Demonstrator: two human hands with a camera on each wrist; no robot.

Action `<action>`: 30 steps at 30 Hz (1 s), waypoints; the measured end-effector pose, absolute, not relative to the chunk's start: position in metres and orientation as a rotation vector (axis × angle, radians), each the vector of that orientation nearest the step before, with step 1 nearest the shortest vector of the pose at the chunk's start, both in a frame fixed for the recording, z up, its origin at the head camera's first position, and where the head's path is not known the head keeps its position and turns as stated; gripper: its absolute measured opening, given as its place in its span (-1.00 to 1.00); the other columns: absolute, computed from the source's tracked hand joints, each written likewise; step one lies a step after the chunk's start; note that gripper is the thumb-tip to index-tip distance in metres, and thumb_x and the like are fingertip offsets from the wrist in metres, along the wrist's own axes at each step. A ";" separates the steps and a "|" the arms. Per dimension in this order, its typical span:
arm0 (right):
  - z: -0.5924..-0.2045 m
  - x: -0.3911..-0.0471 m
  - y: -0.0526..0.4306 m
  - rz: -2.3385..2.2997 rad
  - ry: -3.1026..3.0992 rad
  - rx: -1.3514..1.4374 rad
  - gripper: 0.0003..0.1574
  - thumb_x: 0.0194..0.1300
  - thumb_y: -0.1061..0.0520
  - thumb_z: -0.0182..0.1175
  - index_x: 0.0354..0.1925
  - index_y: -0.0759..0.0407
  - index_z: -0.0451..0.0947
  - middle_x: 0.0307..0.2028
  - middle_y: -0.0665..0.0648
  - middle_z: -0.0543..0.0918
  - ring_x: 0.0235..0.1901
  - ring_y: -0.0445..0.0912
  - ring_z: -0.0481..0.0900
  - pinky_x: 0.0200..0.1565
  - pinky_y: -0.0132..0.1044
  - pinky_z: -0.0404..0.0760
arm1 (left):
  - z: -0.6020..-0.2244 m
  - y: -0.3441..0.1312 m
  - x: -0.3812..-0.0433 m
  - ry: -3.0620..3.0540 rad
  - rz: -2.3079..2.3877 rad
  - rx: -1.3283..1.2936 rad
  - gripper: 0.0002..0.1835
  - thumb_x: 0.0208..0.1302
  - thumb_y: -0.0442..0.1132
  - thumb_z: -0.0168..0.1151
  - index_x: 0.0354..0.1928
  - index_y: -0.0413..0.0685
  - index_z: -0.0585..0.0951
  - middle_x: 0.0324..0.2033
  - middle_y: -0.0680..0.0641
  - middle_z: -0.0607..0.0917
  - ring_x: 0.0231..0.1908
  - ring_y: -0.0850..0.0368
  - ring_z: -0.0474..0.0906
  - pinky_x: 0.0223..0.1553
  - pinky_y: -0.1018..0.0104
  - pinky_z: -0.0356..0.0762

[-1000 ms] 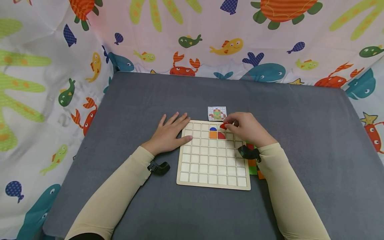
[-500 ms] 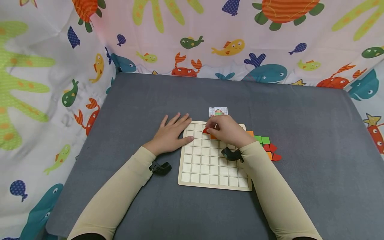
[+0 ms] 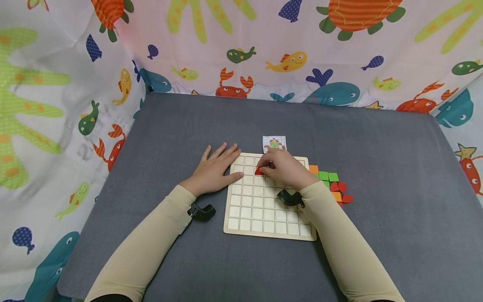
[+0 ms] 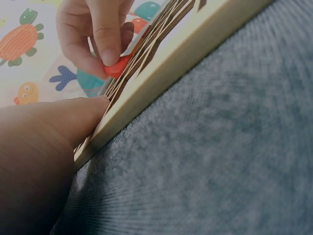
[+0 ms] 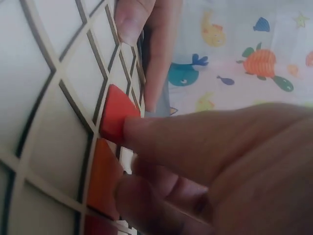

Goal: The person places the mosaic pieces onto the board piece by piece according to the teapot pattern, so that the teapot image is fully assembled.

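My right hand (image 3: 283, 167) pinches a red quarter-circle tile (image 5: 116, 112) between thumb and fingers, low over the upper part of the wooden grid board (image 3: 245, 209). In the right wrist view the tile sits at a cell directly beside an orange square tile (image 5: 103, 183), which lies in the grid. Part of another red tile (image 5: 98, 225) shows beyond the orange one. My left hand (image 3: 213, 172) lies flat with spread fingers at the board's left edge, its thumb resting on the rim. In the head view the right hand hides the tiles lying in the grid.
A small printed card (image 3: 274, 141) with a coloured grid pattern lies just behind the board. To the board's right are loose green squares (image 3: 328, 176), red tiles (image 3: 338, 186) and orange squares (image 3: 335, 196), partly behind the right forearm. A patterned curtain (image 3: 203, 63) borders the grey table (image 3: 181, 126).
My right hand has carried the red tile leftward across the board's top, then slightly nearer to me, to beside the orange square. The left hand stays in place.
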State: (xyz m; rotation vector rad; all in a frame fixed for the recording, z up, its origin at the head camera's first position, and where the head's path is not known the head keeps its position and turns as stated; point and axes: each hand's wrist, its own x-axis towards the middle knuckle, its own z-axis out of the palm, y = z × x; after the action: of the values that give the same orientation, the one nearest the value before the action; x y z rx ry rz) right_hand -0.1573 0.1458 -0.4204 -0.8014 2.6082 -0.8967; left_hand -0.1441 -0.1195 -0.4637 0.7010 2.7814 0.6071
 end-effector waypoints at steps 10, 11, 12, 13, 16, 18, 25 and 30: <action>-0.424 -0.152 0.141 -0.861 2.649 -0.862 -0.83 0.46 0.24 0.32 -0.09 0.12 0.82 -0.16 0.02 0.79 -0.13 -0.08 0.66 -0.03 -0.15 0.66 | -0.464 -0.122 -0.146 2.793 0.592 0.713 -0.11 0.51 0.46 -0.07 0.70 0.24 0.07 0.68 0.13 -0.01 0.68 0.07 -0.27 0.58 -0.21 -0.57; -0.424 -0.151 0.141 -0.865 2.647 -0.862 -0.83 0.46 0.24 0.32 -0.08 0.13 0.82 -0.16 0.02 0.80 -0.13 -0.07 0.66 -0.02 -0.13 0.67 | -0.464 -0.122 -0.146 2.792 0.592 0.715 -0.11 0.51 0.46 -0.07 0.70 0.24 0.07 0.68 0.13 -0.01 0.68 0.07 -0.27 0.58 -0.21 -0.57; -0.425 -0.150 0.141 -0.869 2.645 -0.865 -0.84 0.47 0.24 0.32 -0.08 0.12 0.82 -0.16 0.02 0.79 -0.13 -0.07 0.67 -0.01 -0.12 0.67 | -0.464 -0.122 -0.146 2.789 0.594 0.716 -0.11 0.51 0.45 -0.07 0.70 0.24 0.07 0.68 0.13 -0.01 0.68 0.07 -0.27 0.58 -0.21 -0.57; -0.426 -0.149 0.142 -0.871 2.646 -0.869 -0.84 0.47 0.23 0.32 -0.08 0.12 0.81 -0.16 0.01 0.80 -0.12 -0.07 0.66 -0.01 -0.12 0.67 | -0.464 -0.122 -0.146 2.786 0.593 0.715 -0.11 0.52 0.46 -0.07 0.70 0.24 0.07 0.68 0.13 -0.01 0.68 0.07 -0.27 0.58 -0.20 -0.58; -0.425 -0.146 0.145 -0.873 2.658 -0.845 -0.85 0.47 0.20 0.32 -0.09 0.09 0.81 -0.18 0.00 0.79 -0.16 -0.08 0.65 -0.03 -0.13 0.65 | -0.466 -0.122 -0.146 2.781 0.590 0.717 -0.11 0.52 0.46 -0.09 0.71 0.25 0.06 0.68 0.13 -0.02 0.68 0.07 -0.27 0.58 -0.21 -0.58; -0.423 -0.144 0.149 -0.880 2.673 -0.804 -0.87 0.47 0.17 0.33 -0.10 0.08 0.81 -0.20 0.00 0.77 -0.19 -0.09 0.63 -0.07 -0.14 0.63 | -0.467 -0.122 -0.147 2.781 0.586 0.725 -0.11 0.51 0.47 -0.09 0.71 0.25 0.05 0.68 0.14 -0.02 0.68 0.07 -0.27 0.58 -0.22 -0.57; -0.417 -0.136 0.170 -0.881 2.724 -0.741 -0.86 0.47 0.14 0.33 -0.08 0.12 0.80 -0.22 0.03 0.74 -0.33 -0.10 0.58 -0.20 -0.17 0.60 | -0.468 -0.122 -0.148 2.784 0.600 0.728 -0.11 0.51 0.47 -0.10 0.71 0.26 0.05 0.68 0.16 -0.03 0.68 0.10 -0.29 0.58 -0.20 -0.60; -0.413 -0.130 0.188 -0.836 2.748 -0.680 -0.83 0.49 0.15 0.31 -0.06 0.14 0.79 -0.19 0.06 0.75 -0.34 -0.09 0.57 -0.21 -0.16 0.59 | -0.468 -0.123 -0.146 2.777 0.605 0.726 -0.11 0.52 0.46 -0.09 0.71 0.26 0.04 0.68 0.16 -0.04 0.68 0.10 -0.30 0.58 -0.18 -0.61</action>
State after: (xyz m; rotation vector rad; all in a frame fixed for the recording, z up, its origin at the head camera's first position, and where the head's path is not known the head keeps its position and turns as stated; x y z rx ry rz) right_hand -0.1304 0.1881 -0.4133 -0.6803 2.7485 -0.8356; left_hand -0.1458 -0.1230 -0.4681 0.7260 2.7772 0.6045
